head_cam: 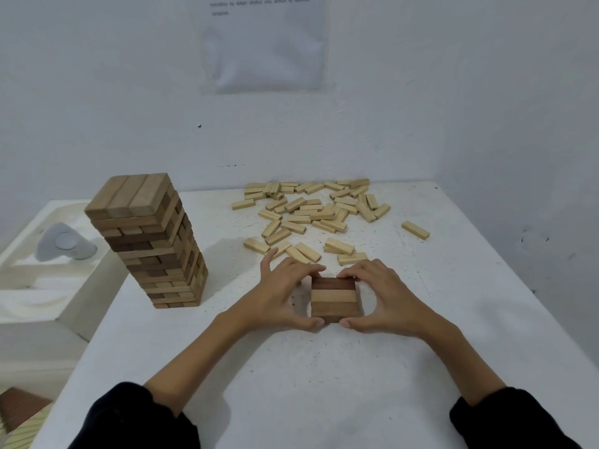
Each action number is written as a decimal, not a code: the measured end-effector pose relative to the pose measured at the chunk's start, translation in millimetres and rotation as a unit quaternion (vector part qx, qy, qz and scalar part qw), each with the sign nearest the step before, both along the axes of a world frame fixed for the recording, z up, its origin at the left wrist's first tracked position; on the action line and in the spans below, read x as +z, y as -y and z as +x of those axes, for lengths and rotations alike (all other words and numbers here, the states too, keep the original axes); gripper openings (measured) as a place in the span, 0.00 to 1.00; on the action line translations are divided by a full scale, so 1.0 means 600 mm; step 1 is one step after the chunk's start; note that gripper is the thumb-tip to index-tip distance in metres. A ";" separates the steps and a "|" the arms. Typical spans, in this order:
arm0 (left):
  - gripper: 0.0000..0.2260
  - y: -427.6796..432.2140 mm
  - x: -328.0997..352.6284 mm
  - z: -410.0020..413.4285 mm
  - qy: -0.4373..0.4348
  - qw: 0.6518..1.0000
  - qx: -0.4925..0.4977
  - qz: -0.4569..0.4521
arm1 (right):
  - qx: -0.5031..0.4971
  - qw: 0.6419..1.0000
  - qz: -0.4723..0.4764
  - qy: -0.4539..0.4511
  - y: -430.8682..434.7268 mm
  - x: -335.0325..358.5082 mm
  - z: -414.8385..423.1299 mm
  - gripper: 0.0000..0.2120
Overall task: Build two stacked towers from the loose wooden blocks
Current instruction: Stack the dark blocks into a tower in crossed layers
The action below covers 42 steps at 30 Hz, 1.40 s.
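A tall tower of stacked wooden blocks (155,241) stands on the left of the white table (291,367). At the table's middle sits a low stack of brown blocks (335,298), three blocks side by side on top. My left hand (285,296) curls round its left side, thumb at the near corner and fingers at the far edge. My right hand (385,298) curls round its right side the same way. Behind the hands lies a scattered pile of several pale loose blocks (311,215).
One pale block (415,230) lies apart at the right of the pile. A white ledge with a grey object (63,243) sits left of the table. White walls close the back and right; a paper sheet (265,43) hangs on the back wall.
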<state>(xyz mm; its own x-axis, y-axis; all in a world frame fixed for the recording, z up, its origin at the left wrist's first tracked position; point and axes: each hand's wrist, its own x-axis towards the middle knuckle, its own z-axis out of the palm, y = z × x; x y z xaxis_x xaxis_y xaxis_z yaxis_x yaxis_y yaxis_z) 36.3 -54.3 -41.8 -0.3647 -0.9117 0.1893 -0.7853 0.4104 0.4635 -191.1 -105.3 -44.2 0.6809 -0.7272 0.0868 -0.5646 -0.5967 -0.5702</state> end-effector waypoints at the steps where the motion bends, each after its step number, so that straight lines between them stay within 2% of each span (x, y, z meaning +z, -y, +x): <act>1: 0.38 0.000 0.005 0.002 -0.002 1.000 -0.001 -0.009 | 0.001 1.000 -0.008 0.007 0.000 0.006 0.000 0.35; 5: 0.34 0.003 0.035 0.010 0.006 0.999 0.004 -0.039 | 0.003 0.999 -0.038 0.030 0.003 0.039 0.008 0.34; 17: 0.34 -0.016 0.204 0.065 0.055 0.992 0.035 -0.110 | 0.031 0.989 -0.094 0.109 0.005 0.184 0.074 0.31; 21: 0.34 -0.026 0.264 0.097 0.065 0.989 0.053 -0.122 | 0.062 0.988 -0.095 0.107 0.010 0.241 0.112 0.25; 24: 0.34 -0.039 0.298 0.126 0.071 0.986 0.073 -0.131 | 0.083 0.986 -0.087 0.114 0.015 0.272 0.148 0.24; 29: 0.33 -0.065 0.334 0.186 0.070 0.984 0.113 -0.122 | 0.118 0.981 -0.077 0.132 0.011 0.305 0.217 0.23; 34: 0.32 -0.090 0.349 0.247 0.059 0.985 0.145 -0.066 | 0.134 0.978 -0.106 0.117 0.002 0.312 0.293 0.23; 42: 0.30 -0.089 0.338 0.316 0.036 0.985 0.168 0.001 | 0.105 0.980 -0.136 0.099 -0.007 0.296 0.363 0.25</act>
<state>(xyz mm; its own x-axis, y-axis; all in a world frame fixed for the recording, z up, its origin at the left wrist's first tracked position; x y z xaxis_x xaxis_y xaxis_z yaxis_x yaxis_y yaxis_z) 226.0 -0.8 161.2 -0.0540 -0.9836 0.1721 -0.9079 0.1201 0.4015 26.9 -100.9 133.2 0.7636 -0.5045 0.4030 -0.3077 -0.8330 -0.4598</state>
